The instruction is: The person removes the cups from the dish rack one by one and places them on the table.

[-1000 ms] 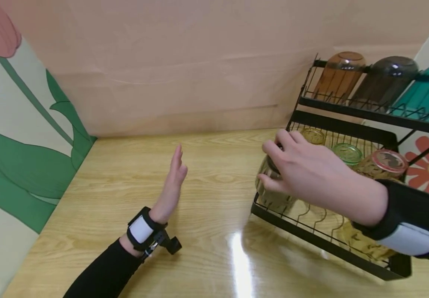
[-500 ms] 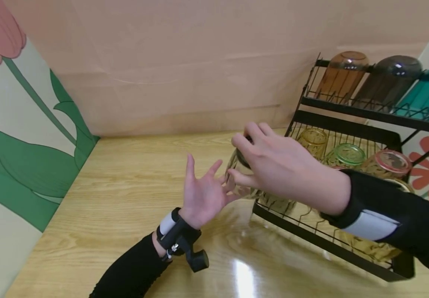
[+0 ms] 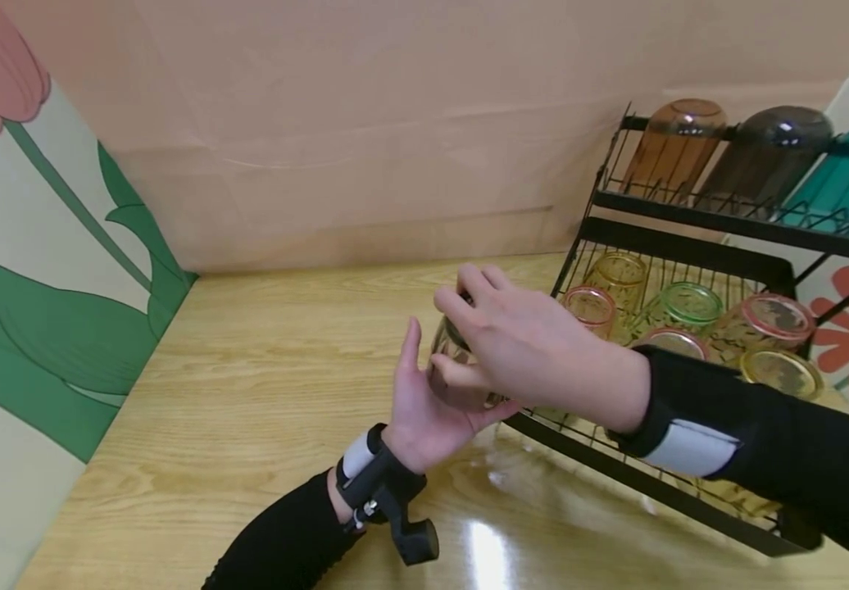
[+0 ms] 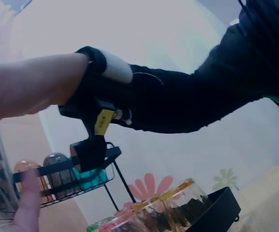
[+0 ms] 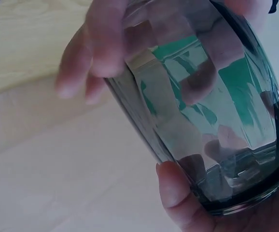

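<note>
My right hand [image 3: 516, 332] grips a grey-tinted drinking glass [image 5: 197, 121] round its base, holding it upside down and tilted. In the right wrist view its thumb [image 5: 172, 189] presses the glass near the base. My left hand [image 3: 428, 418] lies palm up just under the rim end, thumb raised and fingers extended on either side of the glass. Left fingertips [image 5: 105, 43] overlap the rim end in the right wrist view. One straight left finger [image 4: 29, 203] shows beside the glass in the left wrist view. The right palm hides much of the glass from the head camera.
A black two-tier wire rack [image 3: 678, 475] stands at right. Its lower tier holds several upturned glasses, including a green-based glass [image 3: 690, 303] and a yellow-based glass [image 3: 782, 374]. Above sit an orange glass [image 3: 678, 147], a dark glass [image 3: 767, 156] and a teal glass [image 3: 848, 180].
My right hand has lifted the grey glass off the rack's front left corner and carried it left. My left hand has moved right and turned palm up beneath it.
</note>
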Motion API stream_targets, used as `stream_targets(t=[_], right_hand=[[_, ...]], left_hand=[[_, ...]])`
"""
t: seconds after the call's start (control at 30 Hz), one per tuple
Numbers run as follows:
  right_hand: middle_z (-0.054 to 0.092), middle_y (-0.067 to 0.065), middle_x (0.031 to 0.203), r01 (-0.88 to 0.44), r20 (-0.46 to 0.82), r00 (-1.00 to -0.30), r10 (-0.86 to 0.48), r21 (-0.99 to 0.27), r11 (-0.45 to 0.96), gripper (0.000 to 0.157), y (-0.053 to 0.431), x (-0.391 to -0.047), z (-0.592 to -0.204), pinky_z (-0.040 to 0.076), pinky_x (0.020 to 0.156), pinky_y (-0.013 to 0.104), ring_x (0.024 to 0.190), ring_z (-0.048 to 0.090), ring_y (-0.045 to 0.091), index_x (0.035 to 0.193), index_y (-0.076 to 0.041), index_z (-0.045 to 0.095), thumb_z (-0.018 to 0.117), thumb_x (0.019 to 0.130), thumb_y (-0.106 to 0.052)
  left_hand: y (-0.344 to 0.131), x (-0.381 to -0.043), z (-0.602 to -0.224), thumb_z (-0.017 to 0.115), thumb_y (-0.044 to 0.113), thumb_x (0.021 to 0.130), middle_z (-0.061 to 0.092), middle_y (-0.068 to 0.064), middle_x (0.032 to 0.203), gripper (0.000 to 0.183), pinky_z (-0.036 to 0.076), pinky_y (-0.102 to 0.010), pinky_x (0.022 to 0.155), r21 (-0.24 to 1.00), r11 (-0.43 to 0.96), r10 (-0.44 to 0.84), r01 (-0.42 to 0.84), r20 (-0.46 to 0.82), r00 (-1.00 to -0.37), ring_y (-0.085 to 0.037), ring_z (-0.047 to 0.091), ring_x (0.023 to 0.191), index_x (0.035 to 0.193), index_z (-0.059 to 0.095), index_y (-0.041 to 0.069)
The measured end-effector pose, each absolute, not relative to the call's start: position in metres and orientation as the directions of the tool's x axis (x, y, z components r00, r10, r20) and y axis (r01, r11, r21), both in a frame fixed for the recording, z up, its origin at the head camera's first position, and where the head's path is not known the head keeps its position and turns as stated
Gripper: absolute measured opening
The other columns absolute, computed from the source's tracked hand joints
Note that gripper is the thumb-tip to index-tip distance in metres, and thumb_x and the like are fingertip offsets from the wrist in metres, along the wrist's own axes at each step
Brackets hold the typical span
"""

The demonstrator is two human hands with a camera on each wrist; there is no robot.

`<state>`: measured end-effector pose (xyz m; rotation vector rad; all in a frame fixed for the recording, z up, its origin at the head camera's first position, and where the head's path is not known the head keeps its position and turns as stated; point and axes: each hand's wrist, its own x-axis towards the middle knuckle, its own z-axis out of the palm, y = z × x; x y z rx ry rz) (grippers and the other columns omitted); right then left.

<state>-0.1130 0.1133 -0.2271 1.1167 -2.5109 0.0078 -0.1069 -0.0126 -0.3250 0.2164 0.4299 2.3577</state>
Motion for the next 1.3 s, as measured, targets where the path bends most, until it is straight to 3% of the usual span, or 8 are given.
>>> stream_targets(t=[0.2,0.37,0.47,0.67,1.0,1.13,1.23,1.3], right_hand=[[0.035,0.004,0.083,-0.722,0.354,-0.600,-0.717,0.147,0.676,0.038,0.109,-0.113,-0.229,0.032,0.042,0.022,0.070,0.036,0.018,0.092,-0.009,0.047,0.052,0.083,-0.046],[0.036,0.003,0.086,-0.730,0.357,-0.598,-0.718,0.128,0.672,0.038,0.108,-0.114,-0.230,0.034,0.043,0.023,0.072,0.037,0.017,0.095,-0.010,0.049,0.051,0.083,-0.047],[0.040,0.004,0.092,-0.731,0.326,-0.609,-0.723,0.122,0.671,0.051,0.109,-0.115,-0.230,0.037,0.045,0.023,0.076,0.040,0.017,0.107,-0.010,0.050,0.048,0.085,-0.056],[0.046,0.009,0.119,-0.717,0.253,-0.644,-0.722,0.131,0.685,0.080,0.119,-0.115,-0.230,0.044,0.048,0.029,0.099,0.049,0.022,0.137,-0.011,0.035,0.033,0.083,-0.070],[0.047,0.012,0.123,-0.755,0.175,-0.610,-0.773,0.165,0.634,0.077,0.155,-0.130,-0.249,0.047,0.076,0.040,0.107,0.048,0.025,0.136,-0.007,0.036,0.035,0.086,-0.066],[0.047,0.011,0.121,-0.750,0.174,-0.612,-0.771,0.181,0.636,0.076,0.169,-0.135,-0.257,0.047,0.077,0.041,0.108,0.047,0.024,0.134,-0.008,0.040,0.036,0.086,-0.066],[0.047,0.010,0.122,-0.739,0.172,-0.621,-0.765,0.198,0.644,0.075,0.177,-0.137,-0.261,0.047,0.075,0.041,0.108,0.047,0.023,0.133,-0.010,0.041,0.034,0.085,-0.068],[0.047,0.010,0.124,-0.734,0.162,-0.627,-0.762,0.205,0.648,0.075,0.182,-0.138,-0.263,0.047,0.075,0.041,0.109,0.047,0.023,0.133,-0.011,0.042,0.033,0.085,-0.068]], left_hand=[[-0.010,-0.107,-0.325,0.046,0.061,0.082,0.050,0.002,0.114,0.048,0.040,-0.028,0.079,0.409,-0.691,0.615,-0.595,-0.099,-0.782,-0.014,0.046,0.098,0.112,0.055,0.023],[-0.010,-0.109,-0.325,0.049,0.059,0.080,0.050,0.002,0.115,0.052,0.040,-0.028,0.078,0.443,-0.693,0.584,-0.568,-0.116,-0.803,-0.014,0.046,0.098,0.116,0.053,0.022],[-0.016,-0.112,-0.331,0.047,0.060,0.082,0.050,0.001,0.113,0.053,0.040,-0.028,0.076,0.471,-0.684,0.580,-0.557,-0.113,-0.807,-0.013,0.047,0.095,0.117,0.052,0.020],[-0.048,-0.125,-0.354,0.044,0.061,0.084,0.057,-0.001,0.099,0.052,0.042,-0.032,0.073,0.632,-0.564,0.526,-0.532,-0.222,-0.821,-0.015,0.050,0.082,0.109,0.057,0.018],[-0.128,-0.152,-0.359,0.038,0.051,0.092,0.051,-0.013,0.117,0.050,0.027,-0.055,0.096,0.846,-0.341,0.334,-0.408,-0.297,-0.895,-0.031,0.049,0.108,0.127,0.039,0.015],[-0.157,-0.174,-0.355,0.040,0.050,0.092,0.052,-0.012,0.110,0.049,0.041,-0.046,0.087,0.957,-0.145,0.271,-0.250,-0.205,-0.940,-0.026,0.055,0.095,0.125,0.037,0.014],[-0.181,-0.194,-0.354,0.047,0.048,0.090,0.054,-0.010,0.104,0.047,0.045,-0.035,0.074,0.991,0.134,0.184,-0.010,-0.035,-0.982,-0.020,0.055,0.085,0.121,0.043,0.012],[-0.199,-0.208,-0.353,0.052,0.047,0.088,0.052,-0.009,0.106,0.049,0.044,-0.034,0.072,0.926,0.354,0.149,0.133,0.085,-0.985,-0.020,0.052,0.087,0.120,0.047,0.012]])
